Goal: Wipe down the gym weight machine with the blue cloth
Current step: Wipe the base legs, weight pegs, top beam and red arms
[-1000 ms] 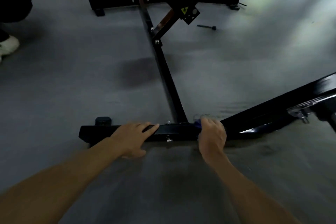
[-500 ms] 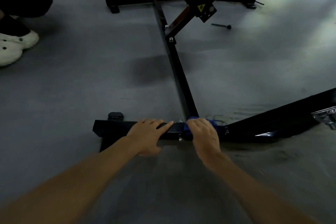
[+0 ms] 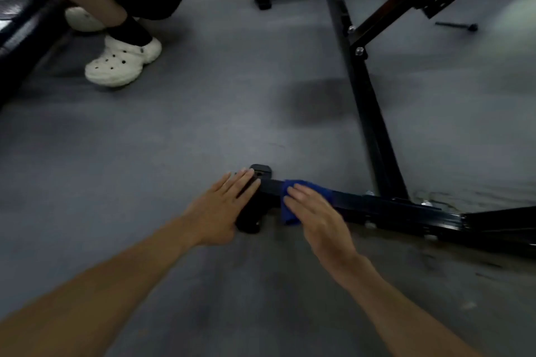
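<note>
Blue cloth (image 3: pixel 293 200) draped over the black machine's floor bar (image 3: pixel 385 206) — near its left end.

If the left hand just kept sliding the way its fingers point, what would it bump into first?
The left hand points up and right along the end of the base bar. First would probably be the black end cap just past its fingertips; beyond that, bare floor. Depth is hard to judge.
</note>
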